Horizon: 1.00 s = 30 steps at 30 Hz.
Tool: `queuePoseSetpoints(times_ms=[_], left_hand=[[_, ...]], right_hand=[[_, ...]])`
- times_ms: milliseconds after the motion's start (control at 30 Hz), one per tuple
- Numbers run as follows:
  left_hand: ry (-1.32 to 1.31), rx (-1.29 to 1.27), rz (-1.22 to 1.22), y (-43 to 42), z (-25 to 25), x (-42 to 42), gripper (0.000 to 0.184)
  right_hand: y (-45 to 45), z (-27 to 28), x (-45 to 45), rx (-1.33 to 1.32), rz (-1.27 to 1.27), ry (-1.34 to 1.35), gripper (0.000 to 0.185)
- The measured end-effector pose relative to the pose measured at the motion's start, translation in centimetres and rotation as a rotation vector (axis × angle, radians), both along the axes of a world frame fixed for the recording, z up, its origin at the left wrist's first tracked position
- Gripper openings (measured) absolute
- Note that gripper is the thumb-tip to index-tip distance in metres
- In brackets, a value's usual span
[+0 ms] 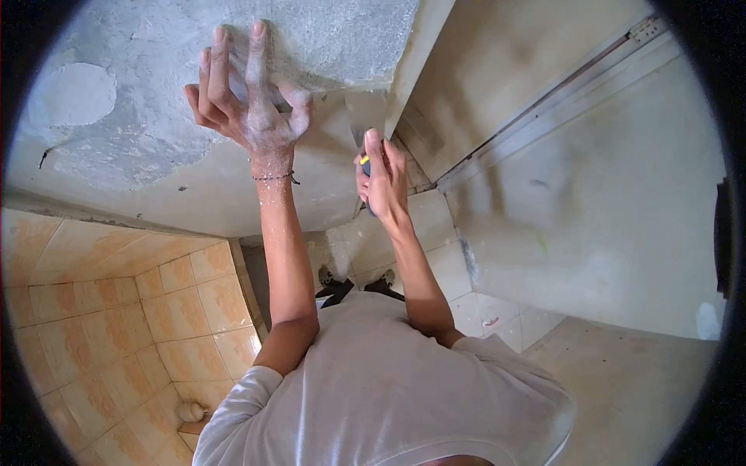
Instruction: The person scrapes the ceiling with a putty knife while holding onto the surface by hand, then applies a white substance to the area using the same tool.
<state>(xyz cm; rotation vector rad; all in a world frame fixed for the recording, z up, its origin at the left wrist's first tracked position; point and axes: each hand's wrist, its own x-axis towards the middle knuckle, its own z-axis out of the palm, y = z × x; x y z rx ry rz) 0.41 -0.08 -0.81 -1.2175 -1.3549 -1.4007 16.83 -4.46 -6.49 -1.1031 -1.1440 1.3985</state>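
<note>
Two hands (252,113) (382,175), one scraper (364,113) at patchy grey wall (342,39) — orange-patterned tiles (179,303) nearby.

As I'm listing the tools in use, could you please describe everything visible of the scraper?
The scraper has a broad, flat, metallic-looking blade and a dark handle with a yellow accent, largely hidden by the right hand gripping it. The blade points away from the person, beside the grey patch on the wall; contact is unclear.
</note>
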Motion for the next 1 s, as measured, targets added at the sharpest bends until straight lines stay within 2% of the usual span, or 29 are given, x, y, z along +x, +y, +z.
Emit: queuePoseSetpoints(times_ms=[100,267,367,500,567,700,833,1000], left_hand=[[0.008,-0.006,-0.01,0.0,-0.2,0.0,0.055],[-0.005,0.003,0.005,0.0,0.0,0.2,0.055],[-0.002,0.02,-0.006,0.1,0.0,0.2,0.055],[0.023,0.045,-0.021,0.3,0.2,0.2,0.053],[0.024,0.026,0.007,0.2,-0.1,0.0,0.053],[0.017,0.023,-0.003,0.0,-0.2,0.2,0.055],[0.01,0.013,0.023,0.2,0.0,0.1,0.054],[0.022,0.007,-0.008,-0.2,0.1,0.4,0.056]], right_hand=[[-0.3,-0.3,-0.5,-0.067,0.003,0.003,0.053],[0.2,-1.7,0.4,-0.027,0.034,0.025,0.055],[1.0,0.3,0.0,0.045,-0.001,0.041,0.055],[0.6,0.4,-0.1,0.031,0.007,0.061,0.056],[0.2,-0.8,0.3,-0.052,0.046,0.045,0.05],[0.6,2.6,-0.3,0.043,0.022,0.115,0.05],[-0.2,0.8,0.2,-0.053,0.042,0.002,0.05],[-0.2,-0.2,-0.1,-0.047,0.046,0.076,0.05]])
